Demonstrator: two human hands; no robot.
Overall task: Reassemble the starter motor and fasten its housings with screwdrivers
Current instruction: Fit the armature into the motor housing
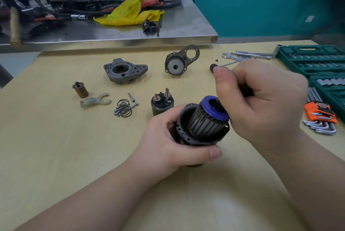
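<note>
My left hand (168,146) grips the black motor housing (183,133) from below and the left. An armature (207,120) with a ribbed steel core and a blue end ring sticks partway out of it, tilted up and to the right. My right hand (261,98) is closed around the armature's dark shaft just above the blue ring; the fingers hide the shaft. On the table beyond lie the grey front housing (125,71), an end plate with a round gear cover (180,61), the black solenoid (162,102), a screwdriver (225,64), a brass plunger (80,89), a pale fork lever (95,101) and loose screws with springs (124,108).
Green socket-set cases (317,62) and an orange holder of hex keys (320,116) lie at the right edge. Wrenches (248,55) lie behind the screwdriver. A steel bench (168,31) behind holds cables, a yellow bag (130,12) and tools.
</note>
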